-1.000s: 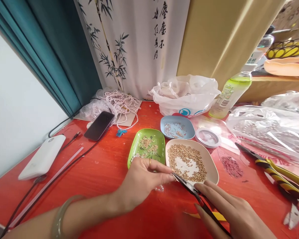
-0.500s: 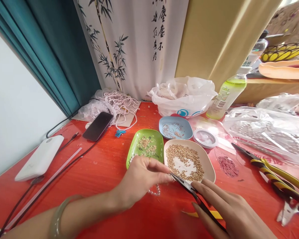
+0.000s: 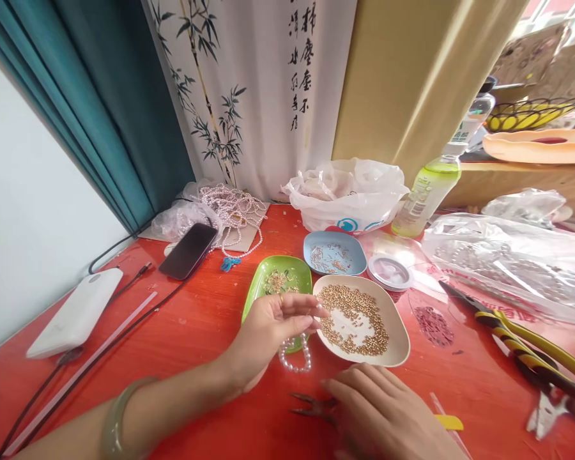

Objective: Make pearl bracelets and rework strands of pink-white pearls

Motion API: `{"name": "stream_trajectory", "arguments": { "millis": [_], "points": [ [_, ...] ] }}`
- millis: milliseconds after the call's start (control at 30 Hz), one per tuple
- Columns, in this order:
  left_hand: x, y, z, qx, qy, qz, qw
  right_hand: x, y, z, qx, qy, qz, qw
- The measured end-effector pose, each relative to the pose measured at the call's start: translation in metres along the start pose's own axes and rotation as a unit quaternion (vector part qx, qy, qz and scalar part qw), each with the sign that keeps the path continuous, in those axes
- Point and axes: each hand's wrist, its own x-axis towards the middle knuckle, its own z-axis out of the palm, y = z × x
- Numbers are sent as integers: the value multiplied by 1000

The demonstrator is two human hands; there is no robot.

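My left hand is raised beside the beige tray, thumb and fingers drawn together. From it hangs a small loop of pearl beads, its upper part hidden behind the hand. Low over the red table, my right hand is closed around a pair of pliers. Their jaws are parted and point left; the handles are covered by the hand. Just beyond both hands lies the beige tray of gold beads. A green tray with small gold pieces is partly behind my left hand.
A blue tray of small pins and a round clear container stand farther back. To the right lie large yellow-black pliers and bagged beads. A phone, a white power bank and cables are on the left.
My right hand has drawn the pliers away from my left fingertips, down toward me, and turned their jaws leftward. The pearl loop now hangs in fuller view below my left hand.
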Motion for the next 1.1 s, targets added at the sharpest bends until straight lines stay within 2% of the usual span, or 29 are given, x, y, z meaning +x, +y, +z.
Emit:
{"name": "stream_trajectory", "arguments": {
  "millis": [133,200,333,433,500,567,667,733,833,967,1033,1100],
  "points": [
    [-4,-2,0,6,-30,-10,999,2,-1,-3,68,-27,14,997],
    [-10,-4,3,12,-61,-8,998,1,0,-7,118,7,55,991],
    [-24,-9,10,-6,-184,-6,983,-1,1,-5,229,108,133,958],
    [-33,-11,13,30,-264,-6,964,-1,1,2,294,91,162,938],
    [-36,-12,12,94,-257,11,962,-1,2,4,299,87,171,935],
    [-36,-14,10,175,-209,52,961,-2,5,2,261,134,161,942],
    [-35,-20,8,257,-144,95,951,-6,10,-1,155,241,80,955],
    [-35,-22,9,258,-135,78,954,-8,13,1,89,278,27,956],
    [-36,-23,11,232,-138,42,962,-11,18,6,18,284,3,959],
    [-38,-27,12,227,-127,38,965,-12,19,3,-46,280,1,959],
    [-36,-32,11,223,-131,39,965,-11,18,-2,-38,276,22,960],
    [-33,-39,10,191,-171,17,966,-8,15,-6,45,259,65,963]
  ]
}}
